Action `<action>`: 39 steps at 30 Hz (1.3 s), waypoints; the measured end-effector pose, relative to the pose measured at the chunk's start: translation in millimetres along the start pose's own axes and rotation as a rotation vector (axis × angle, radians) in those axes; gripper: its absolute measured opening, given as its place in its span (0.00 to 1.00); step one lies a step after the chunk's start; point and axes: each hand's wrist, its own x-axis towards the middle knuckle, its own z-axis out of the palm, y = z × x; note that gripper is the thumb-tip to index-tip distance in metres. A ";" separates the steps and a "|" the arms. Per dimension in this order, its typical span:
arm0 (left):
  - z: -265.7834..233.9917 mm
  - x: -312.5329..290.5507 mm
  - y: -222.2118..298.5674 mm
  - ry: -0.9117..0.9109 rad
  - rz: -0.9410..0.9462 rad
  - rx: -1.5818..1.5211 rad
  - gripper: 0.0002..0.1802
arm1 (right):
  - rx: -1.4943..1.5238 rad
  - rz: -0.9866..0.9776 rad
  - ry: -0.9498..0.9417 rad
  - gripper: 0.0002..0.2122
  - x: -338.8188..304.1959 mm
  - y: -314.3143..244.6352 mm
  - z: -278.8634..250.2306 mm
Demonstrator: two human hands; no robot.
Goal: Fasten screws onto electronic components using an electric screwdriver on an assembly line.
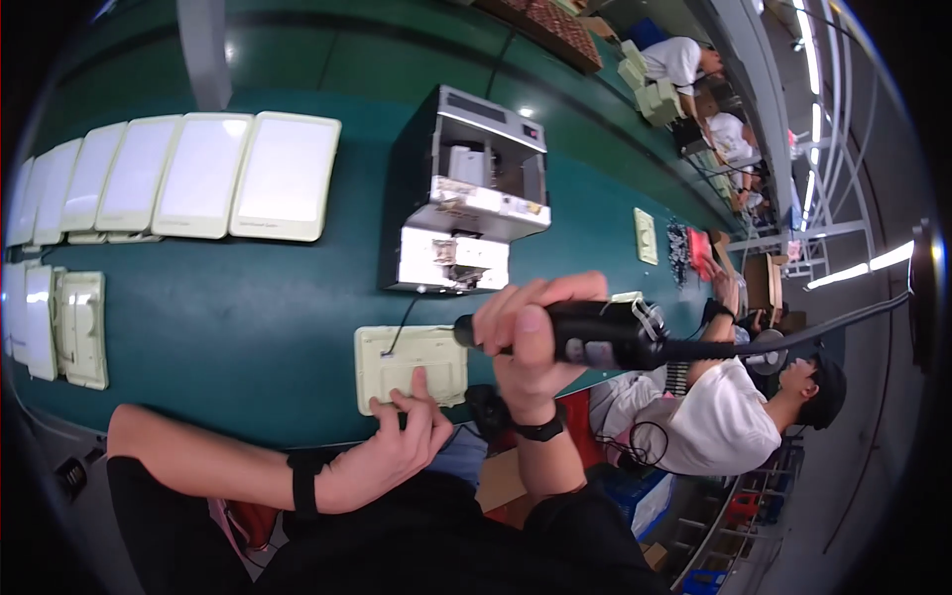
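My right hand (pixel 531 342) is wrapped round a black electric screwdriver (pixel 605 335), held sideways above the table's near edge. Its nose points left, over the right edge of a cream plastic panel (pixel 375 369). A cable leaves its rear end toward the right. On the panel's lower part rest the fingertips of my left hand (pixel 402 441), its fingers apart and the index stretched forward. The panel lies flat with its ribbed inner side up. A thin dark wire-like line (pixel 400 327) runs down onto it from above; what it belongs to, I cannot tell.
Beyond the panel stands a grey and black machine (pixel 486 114) with an open front. White-faced cream panels (pixel 283 178) overlap in a row at the far left, with more panels (pixel 84 327) nearer. A co-worker in a white shirt (pixel 719 416) sits at the right.
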 end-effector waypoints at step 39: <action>9.3 5.0 6.1 0.008 -0.060 0.055 0.12 | -0.060 -0.047 0.088 0.09 -28.0 -15.7 -24.3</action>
